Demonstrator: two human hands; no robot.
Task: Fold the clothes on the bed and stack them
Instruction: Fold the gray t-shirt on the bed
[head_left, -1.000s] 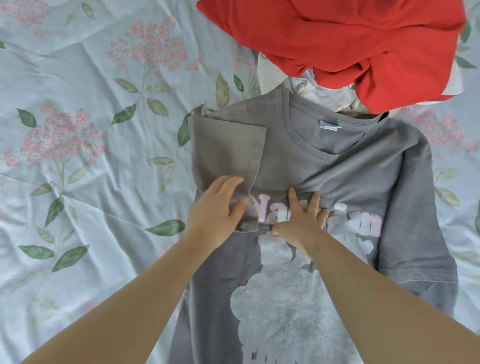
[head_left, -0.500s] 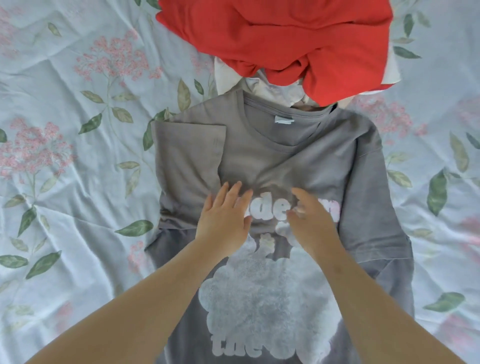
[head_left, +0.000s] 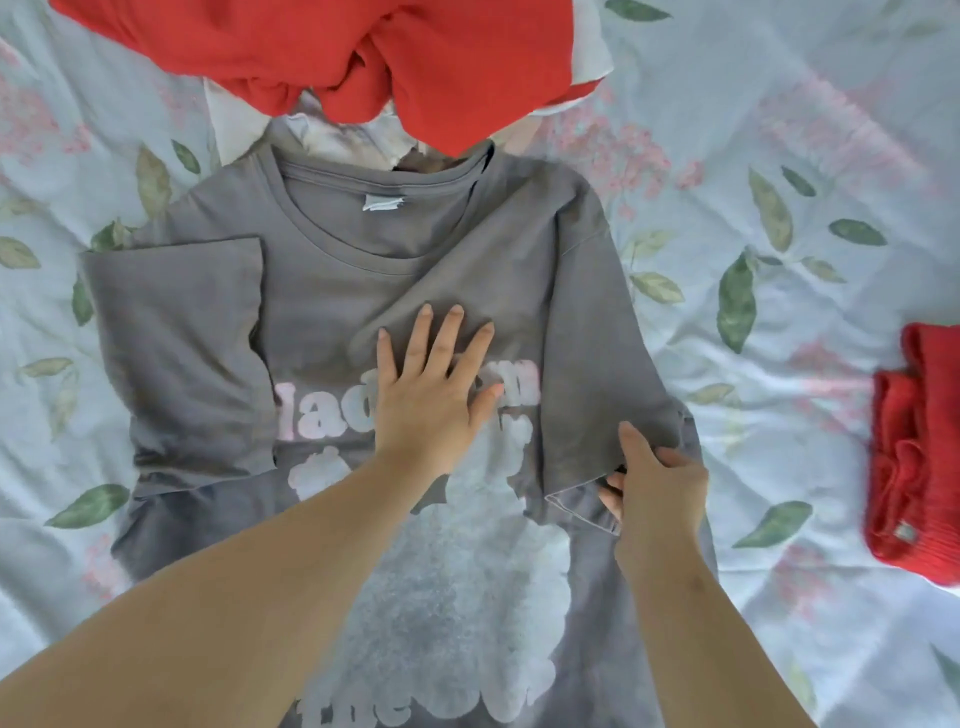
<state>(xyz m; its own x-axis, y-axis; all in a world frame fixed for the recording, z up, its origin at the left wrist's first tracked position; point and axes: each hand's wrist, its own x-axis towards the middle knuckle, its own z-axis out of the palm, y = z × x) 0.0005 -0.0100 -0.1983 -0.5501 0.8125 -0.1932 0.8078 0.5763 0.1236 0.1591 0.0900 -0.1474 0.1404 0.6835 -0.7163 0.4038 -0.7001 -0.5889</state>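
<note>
A grey T-shirt (head_left: 332, 291) with a pale printed graphic lies face up on the bed, collar away from me. Its left sleeve is folded inward over the chest. My left hand (head_left: 431, 395) presses flat on the chest print, fingers straight and spread. My right hand (head_left: 652, 478) grips the hem of the right sleeve, thumb on top and fingers tucked under the cloth, lifting it inward over the shirt.
A heap of unfolded red clothing (head_left: 374, 57) with a pale garment (head_left: 343, 135) under it lies just beyond the collar. A folded red garment (head_left: 919, 457) sits at the right edge. The floral bedsheet (head_left: 779, 156) surrounds the shirt.
My left hand has moved right from the folded left sleeve to the chest middle. My right hand left the print, reached right and took hold of the right sleeve hem.
</note>
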